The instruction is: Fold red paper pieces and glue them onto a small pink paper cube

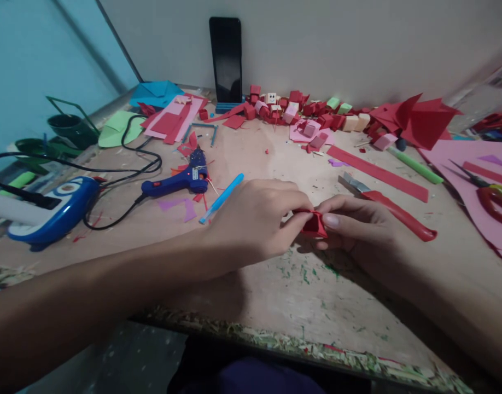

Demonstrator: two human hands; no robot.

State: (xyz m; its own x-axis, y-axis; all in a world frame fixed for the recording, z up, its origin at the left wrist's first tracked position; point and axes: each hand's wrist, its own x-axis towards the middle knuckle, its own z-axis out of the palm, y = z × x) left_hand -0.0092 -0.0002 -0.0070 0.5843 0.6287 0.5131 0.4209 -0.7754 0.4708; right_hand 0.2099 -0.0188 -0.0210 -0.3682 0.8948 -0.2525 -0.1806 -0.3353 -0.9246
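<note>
"Over the near part of the desk (271,295), what are we holding?"

"We have a small red paper piece (315,225), folded, with an opening facing us."

"How do we grip it?"

"Our left hand (263,219) pinches its left side between thumb and fingers, and our right hand (357,227) pinches the other side. The two hands almost meet around it. We can't tell how the hidden fingers sit underneath."

"What lies closest to us?"

"By our left hand we see a blue pen-like tool (222,198), and farther left a blue glue gun (179,181) with its cord and a small red light. Just beyond our right hand we have a red-handled cutter (392,210), and past that a long red strip (382,175)."

"And toward the back?"

"We see a pile of small paper cubes (292,112), mostly red, and a dark phone (227,60) upright in a stand. At our far right, scissors (495,202) rest on a pink sheet (451,164)."
</note>
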